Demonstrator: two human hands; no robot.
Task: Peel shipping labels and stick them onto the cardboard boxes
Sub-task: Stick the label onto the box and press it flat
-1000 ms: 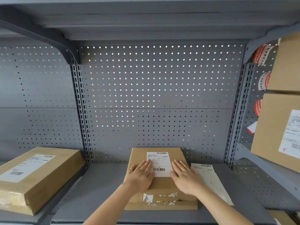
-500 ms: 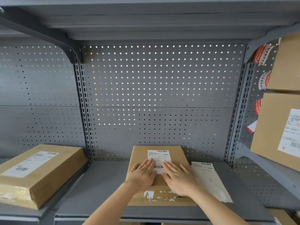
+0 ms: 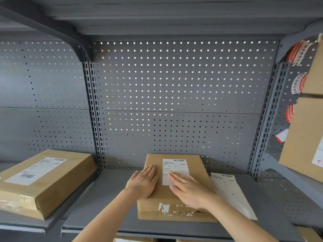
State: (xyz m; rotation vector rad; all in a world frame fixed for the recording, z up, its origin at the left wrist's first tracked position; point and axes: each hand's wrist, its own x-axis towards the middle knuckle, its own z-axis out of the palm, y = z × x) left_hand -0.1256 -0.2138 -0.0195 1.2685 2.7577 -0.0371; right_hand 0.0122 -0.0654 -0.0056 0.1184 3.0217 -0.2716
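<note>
A brown cardboard box point(image 3: 199, 168) lies on the grey metal shelf point(image 3: 108, 198) in the middle. A white shipping label point(image 3: 172, 167) with a barcode is stuck on its top. My left hand point(image 3: 144, 182) lies flat on the box top, just left of the label. My right hand point(image 3: 189, 191) lies flat across the label's lower right part, fingers stretched out. Neither hand holds anything. To the right of the box, a white label sheet point(image 3: 230, 193) lies on the shelf.
Another labelled cardboard box point(image 3: 43, 180) sits on the shelf at the left. More boxes point(image 3: 304, 137) stand on the right-hand shelving, with red-and-white stickers point(image 3: 297, 53) on the pegboard there. A perforated grey back panel point(image 3: 174, 102) closes the bay.
My right hand slid left and up over the label, from beside it to on top of it. My left hand shifted slightly left, off the label. The camera view tilted a little.
</note>
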